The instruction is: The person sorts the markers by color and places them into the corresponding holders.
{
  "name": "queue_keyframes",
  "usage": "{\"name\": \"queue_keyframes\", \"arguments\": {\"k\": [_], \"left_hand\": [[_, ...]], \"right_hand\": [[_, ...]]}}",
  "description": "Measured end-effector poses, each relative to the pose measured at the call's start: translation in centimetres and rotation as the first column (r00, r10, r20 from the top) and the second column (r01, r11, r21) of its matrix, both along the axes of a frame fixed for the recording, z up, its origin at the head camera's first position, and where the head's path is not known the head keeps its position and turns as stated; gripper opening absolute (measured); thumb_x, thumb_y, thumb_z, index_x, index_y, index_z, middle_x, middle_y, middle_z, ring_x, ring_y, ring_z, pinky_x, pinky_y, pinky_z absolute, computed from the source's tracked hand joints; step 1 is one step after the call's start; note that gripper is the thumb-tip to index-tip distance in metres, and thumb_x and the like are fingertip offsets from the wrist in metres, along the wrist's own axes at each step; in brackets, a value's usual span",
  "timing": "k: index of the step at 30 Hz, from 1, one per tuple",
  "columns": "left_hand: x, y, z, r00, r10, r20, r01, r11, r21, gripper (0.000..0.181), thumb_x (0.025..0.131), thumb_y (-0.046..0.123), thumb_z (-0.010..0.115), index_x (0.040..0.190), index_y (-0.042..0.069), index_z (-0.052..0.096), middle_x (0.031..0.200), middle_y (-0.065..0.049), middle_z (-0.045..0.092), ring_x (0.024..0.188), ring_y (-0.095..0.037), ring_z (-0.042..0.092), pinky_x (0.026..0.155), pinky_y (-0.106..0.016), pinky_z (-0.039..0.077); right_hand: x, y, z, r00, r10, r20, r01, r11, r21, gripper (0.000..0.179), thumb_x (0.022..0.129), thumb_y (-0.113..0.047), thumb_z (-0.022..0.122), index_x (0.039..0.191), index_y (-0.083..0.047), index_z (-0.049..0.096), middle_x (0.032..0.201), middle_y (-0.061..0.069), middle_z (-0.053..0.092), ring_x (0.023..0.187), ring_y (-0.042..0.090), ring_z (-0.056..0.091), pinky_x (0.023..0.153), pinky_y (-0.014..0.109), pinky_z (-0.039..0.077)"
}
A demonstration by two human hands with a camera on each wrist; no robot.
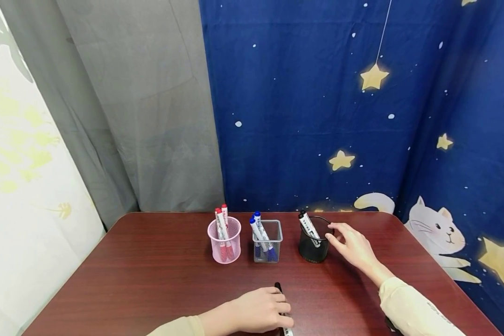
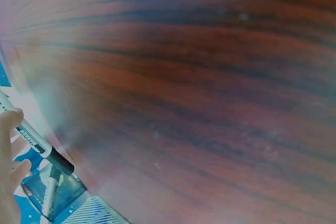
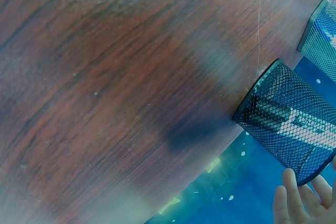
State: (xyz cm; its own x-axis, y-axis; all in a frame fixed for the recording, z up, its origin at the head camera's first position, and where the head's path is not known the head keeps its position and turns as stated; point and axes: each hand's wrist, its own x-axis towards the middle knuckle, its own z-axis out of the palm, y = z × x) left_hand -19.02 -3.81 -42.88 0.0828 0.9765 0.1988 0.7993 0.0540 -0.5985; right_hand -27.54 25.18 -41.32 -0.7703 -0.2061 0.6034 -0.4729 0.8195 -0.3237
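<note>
My left hand (image 1: 262, 309) pinches a white whiteboard marker with a black cap (image 2: 34, 139) low over the near part of the table. In the head view the hand covers the marker's middle, with its black end and white end poking out. My right hand (image 1: 353, 246) is at the right side of a round black mesh pen cup (image 1: 313, 254), thumb and fingertips right at its rim. Fairly straight fingers (image 3: 291, 187) show there in the right wrist view. Black-capped markers (image 1: 308, 227) lean inside that cup, toward the left.
Left of the black cup stands a square grey mesh holder (image 1: 278, 242) with blue-capped markers (image 1: 258, 228). Farther left is a round pink mesh cup (image 1: 214, 242) with several red-capped markers (image 1: 221, 224). The dark red table (image 1: 151, 270) ends behind them at the curtains (image 1: 285, 116).
</note>
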Motion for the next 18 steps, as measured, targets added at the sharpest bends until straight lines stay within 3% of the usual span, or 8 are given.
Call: {"name": "queue_keyframes", "arguments": {"k": [5, 9, 13, 18], "left_hand": [[0.3, 0.2, 0.8, 1.0, 0.007, 0.026, -0.007, 1.0, 0.021, 0.016, 0.078, 0.027, 0.055, 0.093, 0.031, 0.056, 0.084, 0.016, 0.052, 0.079, -0.004, 0.049, 0.067, -0.017, 0.036], [0.5, 0.3, 1.5, 0.991, 0.01, 0.134, -0.016, 0.999, 0.05, 0.016, 0.085, 0.026, 0.051, 0.099, 0.028, 0.059, 0.088, 0.015, 0.055, 0.078, -0.002, 0.049, 0.066, -0.014, 0.036], [0.6, 0.3, 2.2, 0.972, -0.006, 0.235, -0.017, 0.995, 0.096, 0.017, 0.086, 0.027, 0.053, 0.102, 0.024, 0.059, 0.088, 0.014, 0.055, 0.077, -0.001, 0.049, 0.067, -0.013, 0.037], [0.5, 0.3, 3.1, 0.963, -0.049, 0.266, 0.002, 0.985, 0.173, 0.02, 0.084, 0.028, 0.056, 0.102, 0.021, 0.059, 0.085, 0.015, 0.053, 0.074, 0.0, 0.048, 0.064, -0.011, 0.036]], "right_hand": [[-0.1, 0.1, -0.1, 1.0, 0.004, -0.003, -0.004, 1.0, -0.001, 0.032, 0.082, -0.03, 0.062, 0.108, -0.011, 0.06, 0.091, -0.002, 0.058, 0.069, 0.013, 0.057, 0.056, 0.034, 0.043], [-0.1, 0.1, -0.2, 1.0, 0.006, -0.003, -0.006, 1.0, -0.002, 0.032, 0.082, -0.03, 0.062, 0.108, -0.011, 0.06, 0.09, -0.003, 0.058, 0.069, 0.013, 0.057, 0.056, 0.034, 0.043], [-0.1, 0.1, -0.2, 1.0, 0.005, -0.004, -0.005, 1.0, -0.003, 0.032, 0.082, -0.031, 0.062, 0.108, -0.012, 0.06, 0.089, -0.003, 0.057, 0.069, 0.013, 0.057, 0.056, 0.033, 0.043], [-0.1, 0.0, -0.2, 1.0, 0.001, -0.007, -0.001, 1.0, -0.003, 0.032, 0.082, -0.03, 0.062, 0.108, -0.012, 0.06, 0.09, -0.004, 0.058, 0.069, 0.011, 0.057, 0.056, 0.034, 0.043]]}}
